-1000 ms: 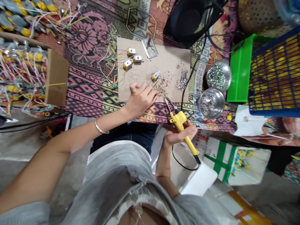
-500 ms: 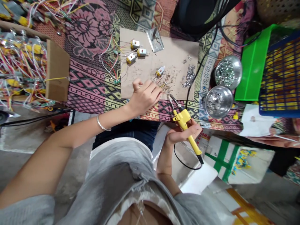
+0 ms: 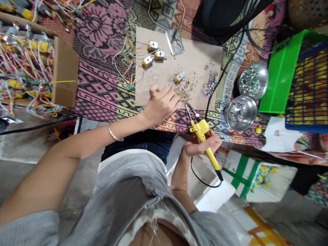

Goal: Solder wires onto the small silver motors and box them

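My right hand (image 3: 203,144) is wrapped round the handle of a yellow soldering gun (image 3: 201,128), its tip pointing up and left at the front edge of a cardboard sheet (image 3: 148,89). Close to that tip, my left hand (image 3: 164,104) is closed in a pinch; what sits between its fingertips is hidden. A small silver motor with a yellow end (image 3: 179,77) lies just beyond these fingers, its thin wires running down towards them. Three similar motors, one of them here (image 3: 153,46), lie farther back, wired to small green boards (image 3: 131,87).
A metal stand plate (image 3: 175,42) and a pile of small metal parts (image 3: 211,83) lie on the cardboard. Two metal bowls (image 3: 253,80) of parts stand right, beside a green bin (image 3: 279,75) and blue basket (image 3: 304,126). A carton (image 3: 65,73) of wired motors is left.
The view has shifted slightly, so the tabletop things appear a little farther right. Both hands and the soldering gun keep nearly the same pose.
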`<state>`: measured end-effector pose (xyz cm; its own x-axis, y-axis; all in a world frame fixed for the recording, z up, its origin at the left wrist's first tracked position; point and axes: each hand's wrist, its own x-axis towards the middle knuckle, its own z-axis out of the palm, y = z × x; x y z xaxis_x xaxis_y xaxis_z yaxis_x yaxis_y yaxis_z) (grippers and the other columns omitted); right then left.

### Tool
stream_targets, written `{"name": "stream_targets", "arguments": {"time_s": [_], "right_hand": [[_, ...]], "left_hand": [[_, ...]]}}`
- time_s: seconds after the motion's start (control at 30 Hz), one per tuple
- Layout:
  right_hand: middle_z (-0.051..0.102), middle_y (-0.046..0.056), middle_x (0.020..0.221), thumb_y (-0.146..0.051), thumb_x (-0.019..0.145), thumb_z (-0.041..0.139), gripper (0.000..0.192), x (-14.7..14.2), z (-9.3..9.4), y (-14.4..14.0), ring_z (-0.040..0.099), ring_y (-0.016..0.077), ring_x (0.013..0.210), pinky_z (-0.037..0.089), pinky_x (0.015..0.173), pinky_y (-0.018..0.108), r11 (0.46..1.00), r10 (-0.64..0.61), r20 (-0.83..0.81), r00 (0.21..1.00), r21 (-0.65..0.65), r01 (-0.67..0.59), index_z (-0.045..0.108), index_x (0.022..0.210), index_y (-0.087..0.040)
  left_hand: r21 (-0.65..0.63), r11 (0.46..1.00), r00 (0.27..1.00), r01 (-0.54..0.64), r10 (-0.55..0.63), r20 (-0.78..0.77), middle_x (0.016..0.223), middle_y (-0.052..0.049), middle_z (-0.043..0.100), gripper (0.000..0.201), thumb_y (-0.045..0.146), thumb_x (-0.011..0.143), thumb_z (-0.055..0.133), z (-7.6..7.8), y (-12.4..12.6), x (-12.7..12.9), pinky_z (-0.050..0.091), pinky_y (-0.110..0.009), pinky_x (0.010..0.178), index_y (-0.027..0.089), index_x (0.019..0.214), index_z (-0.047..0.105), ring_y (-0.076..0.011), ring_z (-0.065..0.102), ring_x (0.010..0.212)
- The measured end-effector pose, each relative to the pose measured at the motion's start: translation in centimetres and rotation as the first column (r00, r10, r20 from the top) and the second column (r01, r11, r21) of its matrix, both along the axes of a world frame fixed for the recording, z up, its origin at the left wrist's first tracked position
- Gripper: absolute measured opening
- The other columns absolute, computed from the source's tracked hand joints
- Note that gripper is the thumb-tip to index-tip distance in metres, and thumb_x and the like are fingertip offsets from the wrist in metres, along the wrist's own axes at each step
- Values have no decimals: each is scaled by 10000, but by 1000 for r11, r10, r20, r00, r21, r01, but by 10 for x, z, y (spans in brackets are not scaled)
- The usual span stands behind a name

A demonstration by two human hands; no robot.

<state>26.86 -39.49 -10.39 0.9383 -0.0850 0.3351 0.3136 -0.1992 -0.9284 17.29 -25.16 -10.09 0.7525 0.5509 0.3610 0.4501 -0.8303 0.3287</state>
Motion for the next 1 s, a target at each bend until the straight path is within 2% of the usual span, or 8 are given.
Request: {"name": "stream_targets", "arguments": {"time_s": [0.2, 0.33, 0.5, 0.63, 0.83, 1.0], "right_hand": [[465, -17, 801, -499, 1006, 474, 273, 3, -9, -5, 558, 147, 685, 513, 649, 330, 999, 37, 56, 998, -10, -37, 490, 870, -262], [460, -27, 779, -508, 1013, 493, 299, 2, -12, -6, 556, 146, 681, 509, 670, 340, 998, 46, 157, 987, -55, -37, 456, 841, -267], [471, -41, 724, -500, 998, 556, 311, 1, -12, -7, 571, 147, 666, 497, 664, 345, 993, 109, 340, 934, -75, -89, 444, 824, -268], [477, -46, 712, -483, 1002, 548, 301, 0, -10, -11, 562, 142, 638, 487, 649, 350, 984, 156, 432, 888, -146, -102, 435, 827, -267], [512, -40, 734, -453, 998, 564, 276, 0, -9, -17, 594, 143, 675, 506, 686, 357, 969, 228, 454, 861, -195, -154, 451, 836, -260], [469, -26, 745, -583, 986, 500, 356, -4, -11, -14, 567, 161, 683, 540, 694, 399, 978, 133, 360, 923, -199, -64, 410, 830, -276]], "left_hand": [[-45, 999, 1000, -15, 14, -22, 948, -66, 735, 368, 287, 1162, 400, 0, 0, 0, 417, -512, 975, 201, 969, 701, -272, 671, 1049], [-96, 995, 1000, -10, 8, -21, 959, -66, 730, 338, 285, 1156, 417, -2, 0, 0, 415, -529, 991, 201, 975, 689, -278, 668, 1062], [-154, 988, 1000, -7, 8, 3, 987, -74, 735, 334, 274, 1150, 419, -5, 0, 1, 375, -583, 1057, 201, 1002, 709, -288, 658, 1086], [-158, 987, 1000, -3, 5, 10, 986, -85, 735, 349, 264, 1149, 404, -7, -1, 2, 372, -595, 1051, 195, 1006, 715, -301, 656, 1100], [-167, 986, 1000, 1, 1, 10, 991, -97, 740, 367, 274, 1151, 391, -7, 0, 2, 374, -593, 1042, 186, 1014, 720, -308, 651, 1097], [-207, 978, 1000, 0, -5, -23, 1008, -97, 738, 353, 266, 1146, 392, -1, 0, 1, 391, -586, 1030, 198, 1015, 713, -314, 652, 1119]]}}
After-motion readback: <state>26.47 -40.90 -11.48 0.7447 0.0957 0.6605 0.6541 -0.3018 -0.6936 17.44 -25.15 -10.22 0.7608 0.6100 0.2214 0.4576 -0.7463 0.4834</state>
